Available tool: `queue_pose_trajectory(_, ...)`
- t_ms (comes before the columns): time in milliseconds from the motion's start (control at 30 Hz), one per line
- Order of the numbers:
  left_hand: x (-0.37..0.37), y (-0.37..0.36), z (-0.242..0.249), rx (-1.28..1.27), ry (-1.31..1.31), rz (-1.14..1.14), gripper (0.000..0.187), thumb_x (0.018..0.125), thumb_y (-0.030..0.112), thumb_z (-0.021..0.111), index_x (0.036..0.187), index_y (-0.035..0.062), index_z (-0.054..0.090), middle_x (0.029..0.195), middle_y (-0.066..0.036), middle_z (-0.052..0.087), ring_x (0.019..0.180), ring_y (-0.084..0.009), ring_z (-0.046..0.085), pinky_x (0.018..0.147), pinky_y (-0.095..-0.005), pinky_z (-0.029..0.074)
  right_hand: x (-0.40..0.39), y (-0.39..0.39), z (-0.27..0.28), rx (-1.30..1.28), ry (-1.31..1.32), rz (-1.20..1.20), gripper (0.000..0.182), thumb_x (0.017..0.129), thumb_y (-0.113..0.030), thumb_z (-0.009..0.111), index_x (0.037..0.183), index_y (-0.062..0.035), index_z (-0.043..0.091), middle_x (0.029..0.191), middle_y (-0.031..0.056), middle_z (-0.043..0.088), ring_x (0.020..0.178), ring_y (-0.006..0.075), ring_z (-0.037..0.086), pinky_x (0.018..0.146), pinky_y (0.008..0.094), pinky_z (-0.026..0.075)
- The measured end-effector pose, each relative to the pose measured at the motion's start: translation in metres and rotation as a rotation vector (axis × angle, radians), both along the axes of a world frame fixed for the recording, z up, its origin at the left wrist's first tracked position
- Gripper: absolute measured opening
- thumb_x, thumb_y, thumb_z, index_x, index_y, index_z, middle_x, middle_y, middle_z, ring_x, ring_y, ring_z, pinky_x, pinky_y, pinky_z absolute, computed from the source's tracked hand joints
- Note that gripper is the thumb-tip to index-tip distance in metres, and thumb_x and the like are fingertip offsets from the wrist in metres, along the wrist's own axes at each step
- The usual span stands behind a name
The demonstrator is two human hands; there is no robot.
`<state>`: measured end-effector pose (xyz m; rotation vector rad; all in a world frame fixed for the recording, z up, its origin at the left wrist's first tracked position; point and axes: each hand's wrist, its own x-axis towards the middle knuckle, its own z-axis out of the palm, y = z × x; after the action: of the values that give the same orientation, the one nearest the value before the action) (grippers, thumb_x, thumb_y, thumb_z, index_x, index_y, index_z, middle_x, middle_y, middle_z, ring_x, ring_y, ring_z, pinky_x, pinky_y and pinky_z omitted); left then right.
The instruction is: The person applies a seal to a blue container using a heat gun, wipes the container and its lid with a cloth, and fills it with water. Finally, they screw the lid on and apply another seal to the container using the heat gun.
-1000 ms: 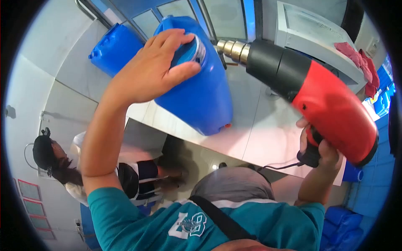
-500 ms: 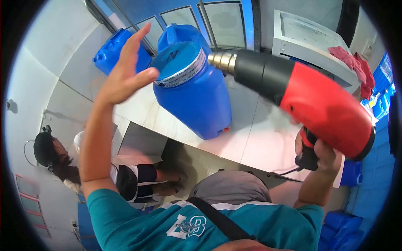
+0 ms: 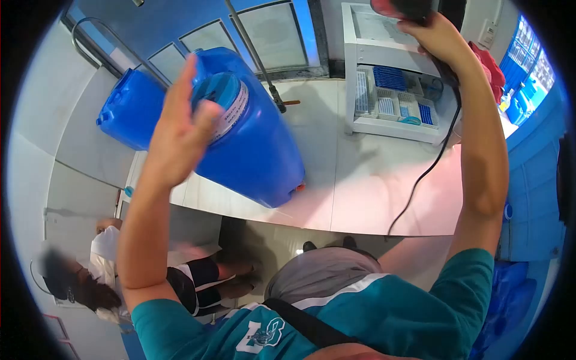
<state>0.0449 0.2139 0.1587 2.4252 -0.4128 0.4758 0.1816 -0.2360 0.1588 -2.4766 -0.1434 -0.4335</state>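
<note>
A large blue plastic water jug [image 3: 258, 150] stands on the tiled counter, with a printed band round its blue cap [image 3: 225, 90]. My left hand [image 3: 177, 138] is raised beside the cap, fingers stretched and thumb apart, overlapping the cap's near side in this view. At the top right my right hand [image 3: 441, 39] grips the handle of a red and black heat gun [image 3: 414, 8], most of which is cut off by the frame's upper edge. Its black cord [image 3: 423, 175] hangs down across the counter.
Another blue jug [image 3: 132, 111] stands at the left. A white shelf unit [image 3: 396, 129] with small baskets sits at the back right, near red cloths [image 3: 489, 75]. A metal pipe with an orange-handled valve [image 3: 279, 102] rises behind. A person [image 3: 108, 264] is at the lower left.
My right hand has lifted the heat gun away from the jug's cap, up and to the back right. My left hand stays open near the cap. The view has shifted.
</note>
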Motion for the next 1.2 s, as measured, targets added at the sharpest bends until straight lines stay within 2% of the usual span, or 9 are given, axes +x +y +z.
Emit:
queue_pose_trajectory(67,0.008,0.005,-0.006,0.209,-0.056,0.055,0.113,0.079,0.076,0.068,0.161,0.0108,0.026,0.160,-0.020,0.035,0.148,-0.0378,0.033,0.119,-0.0477,0.030,0.032,0.002,0.005,-0.414,-0.292,-0.132,0.058,0.078,-0.047,0.075,0.108,0.0026,0.071,0.097,0.0240,0.074,0.092,0.0375,0.073,0.082,0.0454,0.058)
queue_pose_trajectory(300,0.016,0.095,0.014,0.427,-0.215,0.091,0.137,0.059,0.069,0.087,0.163,0.0088,0.020,0.161,-0.022,0.033,0.148,-0.0404,0.032,0.120,-0.0485,0.030,0.064,0.054,0.016,-0.820,-0.056,-0.350,0.062,0.074,-0.050,0.080,0.106,0.0014,0.074,0.109,0.0251,0.072,0.103,0.0358,0.071,0.091,0.0448,0.056)
queue_pose_trajectory(367,0.005,0.050,0.007,-0.344,0.103,-0.237,0.136,0.058,0.065,0.090,0.161,0.0071,0.024,0.158,-0.022,0.037,0.147,-0.0405,0.034,0.119,-0.0472,0.030,0.072,0.063,0.032,-0.420,0.409,-0.267,0.058,0.078,-0.049,0.078,0.107,0.0016,0.074,0.114,0.0264,0.071,0.106,0.0374,0.069,0.091,0.0448,0.056)
queue_pose_trajectory(433,0.001,0.021,-0.002,0.247,-0.122,-0.318,0.133,0.057,0.066,0.090,0.159,0.0049,0.030,0.154,-0.021,0.042,0.146,-0.0387,0.037,0.118,-0.0463,0.031,0.078,0.087,0.025,-0.465,0.102,-0.280,0.055,0.082,-0.046,0.076,0.108,0.0021,0.073,0.115,0.0261,0.070,0.106,0.0376,0.069,0.091,0.0439,0.056)
queue_pose_trajectory(533,0.030,0.043,-0.016,0.120,-0.183,-0.218,0.134,0.053,0.070,0.090,0.157,0.0048,0.036,0.151,-0.018,0.047,0.143,-0.0357,0.042,0.116,-0.0455,0.034,0.053,0.132,0.005,-0.329,-0.680,0.066,0.050,0.089,-0.038,0.069,0.121,0.0013,0.068,0.115,0.0256,0.070,0.103,0.0397,0.068,0.093,0.0441,0.053)
queue_pose_trajectory(600,0.034,0.057,-0.010,0.216,-0.261,-0.254,0.131,0.052,0.066,0.092,0.156,0.0055,0.038,0.150,-0.017,0.047,0.140,-0.0349,0.044,0.114,-0.0446,0.037,-0.026,0.182,0.021,-0.081,-0.351,0.398,0.048,0.093,-0.037,0.066,0.125,-0.0015,0.064,0.110,0.0250,0.070,0.103,0.0416,0.067,0.092,0.0466,0.051)
queue_pose_trajectory(667,0.019,0.045,-0.003,0.095,-0.152,-0.192,0.131,0.052,0.065,0.092,0.155,0.0055,0.039,0.151,-0.017,0.047,0.140,-0.0348,0.044,0.114,-0.0449,0.038,0.002,0.215,-0.019,0.146,-0.280,0.734,0.041,0.100,-0.039,0.061,0.117,-0.0014,0.069,0.105,0.0047,0.068,0.088,0.0142,0.060,0.078,0.0316,0.048)
queue_pose_trajectory(833,0.031,0.028,-0.020,0.103,-0.115,-0.194,0.128,0.052,0.061,0.094,0.154,0.0055,0.040,0.156,-0.018,0.042,0.143,-0.0343,0.041,0.114,-0.0464,0.037,-0.022,0.272,-0.066,0.788,0.130,0.850,0.041,0.105,-0.036,0.055,0.126,-0.0034,0.067,0.122,0.0059,0.067,0.113,0.0162,0.060,0.098,0.0325,0.047)
queue_pose_trajectory(1200,0.036,0.039,-0.007,0.081,-0.161,-0.449,0.126,0.064,0.070,0.083,0.155,-0.0014,0.035,0.156,-0.020,0.042,0.146,-0.0313,0.039,0.117,-0.0431,0.029,-0.044,0.268,-0.045,0.754,0.238,0.844,0.044,0.101,-0.029,0.050,0.128,0.0037,0.064,0.125,0.0114,0.067,0.119,0.0193,0.059,0.105,0.0316,0.042)
